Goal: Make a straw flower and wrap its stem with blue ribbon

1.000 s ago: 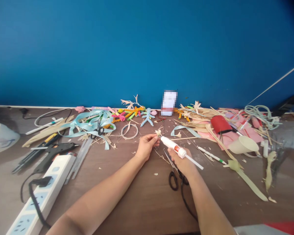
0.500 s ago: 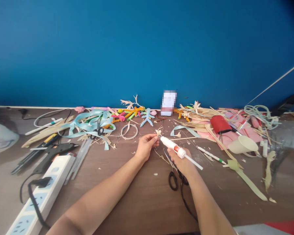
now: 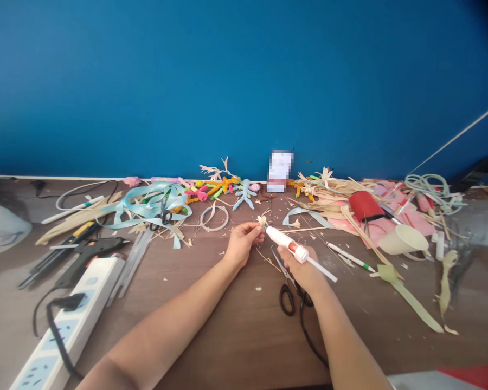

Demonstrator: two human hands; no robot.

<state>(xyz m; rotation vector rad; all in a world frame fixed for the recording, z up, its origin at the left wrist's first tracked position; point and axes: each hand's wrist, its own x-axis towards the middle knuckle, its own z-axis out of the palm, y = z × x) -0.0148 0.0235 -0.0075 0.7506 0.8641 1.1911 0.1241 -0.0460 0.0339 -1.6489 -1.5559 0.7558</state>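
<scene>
Between thumb and fingers, my left hand (image 3: 246, 242) pinches a small pale flower (image 3: 262, 221) that looks made of dried husk. My right hand (image 3: 303, 269) is wrapped round a white hot glue gun (image 3: 288, 242) with a clear glue stick (image 3: 322, 269) poking out of its back. The gun's nozzle points left and is right by the flower; whether they touch I cannot tell. A pair of black-handled scissors (image 3: 287, 299) lies on the table under my right hand, partly covered by it.
On the left are a white power strip (image 3: 87, 292), a black glue gun (image 3: 91, 257), clear glue sticks (image 3: 132, 265) and light blue ribbon (image 3: 136, 197). Husk strips (image 3: 333, 206), a red cup-like object (image 3: 366, 206) and a paper cup (image 3: 404, 240) lie right. A blue wall (image 3: 244, 81) rises behind.
The flower in my left hand has turned or shifted very slightly. Both hands and the white glue gun stay almost where they were.
</scene>
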